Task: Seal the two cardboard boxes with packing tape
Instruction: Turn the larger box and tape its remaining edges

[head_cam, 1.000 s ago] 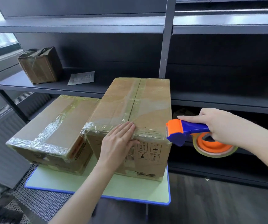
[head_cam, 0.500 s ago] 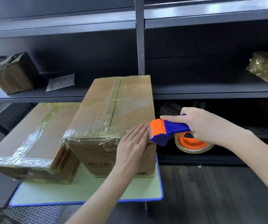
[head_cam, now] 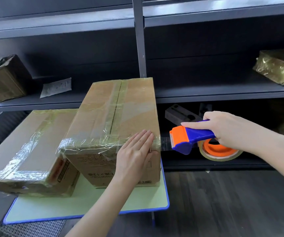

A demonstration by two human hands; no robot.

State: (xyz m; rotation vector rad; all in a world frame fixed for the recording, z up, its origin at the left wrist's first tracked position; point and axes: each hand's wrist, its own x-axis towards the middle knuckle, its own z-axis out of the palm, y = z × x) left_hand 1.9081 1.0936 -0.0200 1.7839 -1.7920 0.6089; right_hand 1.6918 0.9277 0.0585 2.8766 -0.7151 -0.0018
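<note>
Two cardboard boxes stand on a small green table [head_cam: 90,205]. The taller box [head_cam: 119,115] is on the right, with clear tape along its top seam and across its near top edge. The lower box [head_cam: 33,142] sits to its left, taped the same way. My left hand [head_cam: 137,151] presses flat with straight fingers on the tall box's near right corner. My right hand [head_cam: 230,130] grips a blue and orange tape dispenser [head_cam: 192,136] just right of that corner. A short strip of clear tape [head_cam: 165,142] stretches from the corner to the dispenser's blade.
Dark metal shelving fills the background, with an upright post [head_cam: 139,41] behind the tall box. On the shelf sit a worn box [head_cam: 4,77] at left, a grey packet [head_cam: 56,87], and a film-wrapped parcel [head_cam: 280,65] at right. Dark plank floor [head_cam: 223,202] lies right of the table.
My left hand slid right along the tall box's near edge to its right corner. The dispenser stayed beside that corner, and a short strip of tape now shows between them.
</note>
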